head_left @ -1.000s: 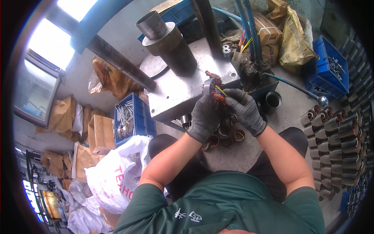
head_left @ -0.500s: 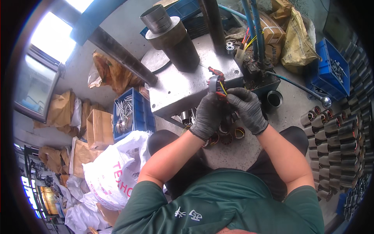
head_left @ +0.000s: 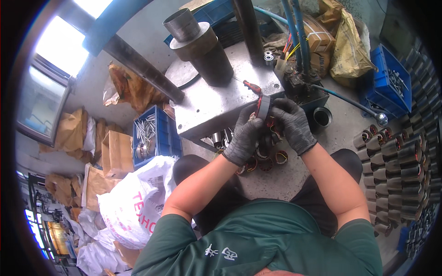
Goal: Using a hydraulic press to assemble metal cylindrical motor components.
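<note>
Both of my hands wear dark grey gloves and meet around a motor stator (head_left: 263, 107) just in front of the steel press table. My left hand (head_left: 244, 139) grips the stator from its left and underside, with the thumb against the ring. On the opposite side my right hand (head_left: 293, 127) has its fingers curled at the ring's edge, by the windings and wires; the fingertips are partly hidden. The ring stands on edge, its grey outer band showing. A screwdriver (head_left: 252, 86) with a red and black handle lies on the press table (head_left: 202, 110) just beyond it.
A stepped metal cylinder (head_left: 202, 50) stands on the table between dark steel columns. More stators (head_left: 264, 164) sit on the floor below my hands. Rows of dark cylindrical housings (head_left: 391, 175) fill the right. Blue bins (head_left: 159, 135) and a white sack (head_left: 133, 202) stand left.
The stator has been turned so its grey band faces up more and its yellow wire no longer shows on top. My right hand has shifted slightly and curled round its right edge.
</note>
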Tool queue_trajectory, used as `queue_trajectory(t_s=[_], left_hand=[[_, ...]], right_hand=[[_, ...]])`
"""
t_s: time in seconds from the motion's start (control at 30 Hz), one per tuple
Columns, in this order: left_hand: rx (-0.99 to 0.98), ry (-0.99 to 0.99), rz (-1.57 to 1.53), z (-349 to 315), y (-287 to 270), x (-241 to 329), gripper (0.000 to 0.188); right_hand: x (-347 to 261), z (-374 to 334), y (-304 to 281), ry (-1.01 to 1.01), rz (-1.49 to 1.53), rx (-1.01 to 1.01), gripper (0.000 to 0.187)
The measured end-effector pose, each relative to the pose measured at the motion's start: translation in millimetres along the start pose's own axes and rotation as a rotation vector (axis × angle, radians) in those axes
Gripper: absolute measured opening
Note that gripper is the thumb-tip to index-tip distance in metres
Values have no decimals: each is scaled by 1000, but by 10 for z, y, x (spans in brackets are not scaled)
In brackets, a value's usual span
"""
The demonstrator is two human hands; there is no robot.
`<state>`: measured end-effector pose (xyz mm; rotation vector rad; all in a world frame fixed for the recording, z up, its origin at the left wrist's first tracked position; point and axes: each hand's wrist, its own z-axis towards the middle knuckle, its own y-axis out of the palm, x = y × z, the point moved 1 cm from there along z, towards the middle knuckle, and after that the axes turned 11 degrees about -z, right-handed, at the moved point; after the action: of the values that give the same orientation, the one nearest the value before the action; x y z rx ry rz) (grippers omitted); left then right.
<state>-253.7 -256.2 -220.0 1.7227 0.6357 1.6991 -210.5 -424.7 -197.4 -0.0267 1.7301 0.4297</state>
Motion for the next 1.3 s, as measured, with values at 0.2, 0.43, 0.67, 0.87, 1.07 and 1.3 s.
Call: queue_trajectory(t_s=[0.2, 0.43, 0.67, 0.87, 1.07, 1.3], left_hand=[[-20, 306, 243, 130, 125, 439, 80], [82, 911, 864, 816, 422, 2230, 73], [264, 730, 1167, 1518, 913, 3274, 62], [520, 650, 1060, 1755, 956, 3360, 58], [390, 649, 1093, 1865, 800, 3492, 59], [405, 556, 1093, 1824, 624, 3439, 53]], right_hand=[[-40, 32, -117, -4, 59, 41, 22], [53, -21, -63, 118, 73, -187, 21], [240, -9, 6, 78, -321, -344, 23], [328, -24, 36, -3, -320, -393, 27], [247, -59, 38, -13, -408, -380, 28], [254, -55, 30, -47, -468, -379, 22]])
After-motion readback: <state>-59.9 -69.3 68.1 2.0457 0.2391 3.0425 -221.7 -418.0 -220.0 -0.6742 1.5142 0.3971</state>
